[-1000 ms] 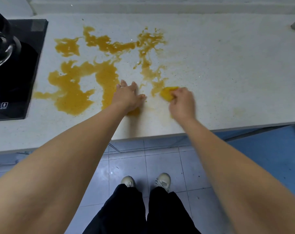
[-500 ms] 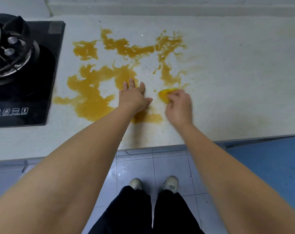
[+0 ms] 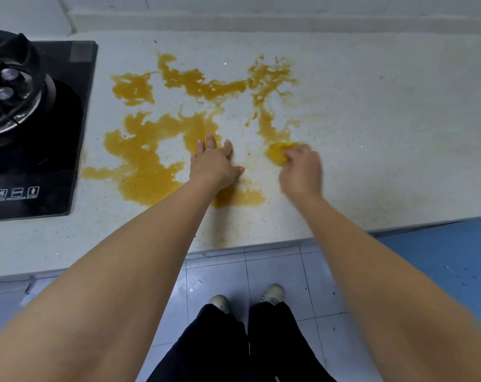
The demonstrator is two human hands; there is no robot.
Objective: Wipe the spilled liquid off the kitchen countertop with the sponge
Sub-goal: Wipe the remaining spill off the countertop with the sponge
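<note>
Across the middle of the frame, the pale countertop (image 3: pixel 371 133) is carrying a broad amber spilled liquid (image 3: pixel 142 161). At left, a black stove (image 3: pixel 40 133) is running off the edge. Near centre, the left hand (image 3: pixel 214 166) is pressing flat, fingers straight, hiding part of the spill. Just right, the right hand (image 3: pixel 300 172) is clenching the yellow sponge (image 3: pixel 277 154), mostly covering it, at a streak's lower end.

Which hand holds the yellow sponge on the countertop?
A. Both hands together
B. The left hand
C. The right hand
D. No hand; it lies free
C: the right hand grips the sponge, while the left hand rests flat on the countertop.
</note>
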